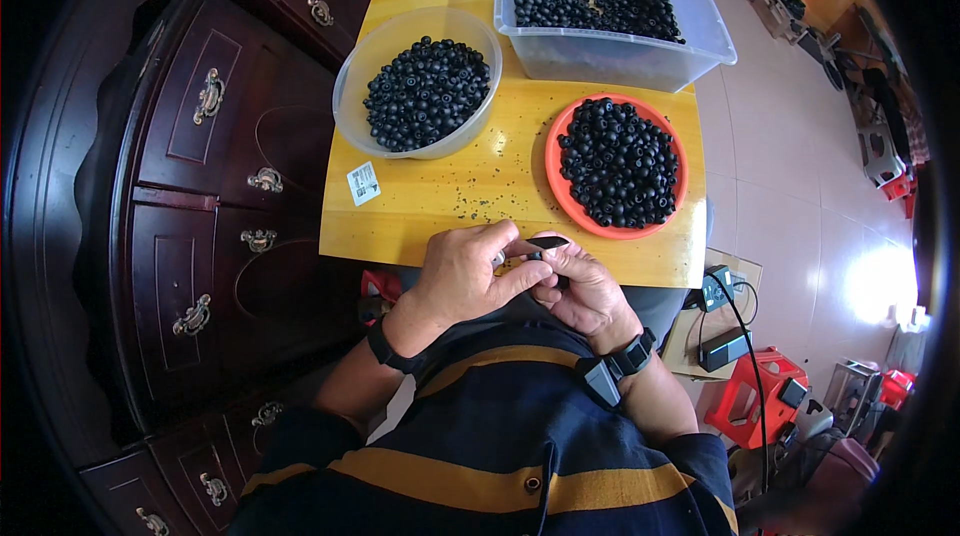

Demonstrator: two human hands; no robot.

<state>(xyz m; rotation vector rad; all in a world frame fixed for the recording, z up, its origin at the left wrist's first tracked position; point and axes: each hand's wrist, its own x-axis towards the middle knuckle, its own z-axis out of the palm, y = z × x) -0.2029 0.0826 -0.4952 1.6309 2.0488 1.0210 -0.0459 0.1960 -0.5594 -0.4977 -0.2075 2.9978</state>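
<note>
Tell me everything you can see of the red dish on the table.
The red dish is round and shallow, with a raised rim, and looks like plastic. It rests upright on the yellow table, toward its right edge. Small, round black pieces, some with holes, heap in it and hide its bottom.

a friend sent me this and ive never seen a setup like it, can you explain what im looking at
There is no machine: these are a person's bare left hand and right hand. The one picture comes from a wide fisheye camera worn on the head, looking down, so straight edges bend. On the yellow table stand a round clear bowl, a clear plastic box and a red plate, all holding small black pieces. One such piece appears pinched where the hands meet, beside a dark pointed blade; which hand grips which is hard to tell.
</note>
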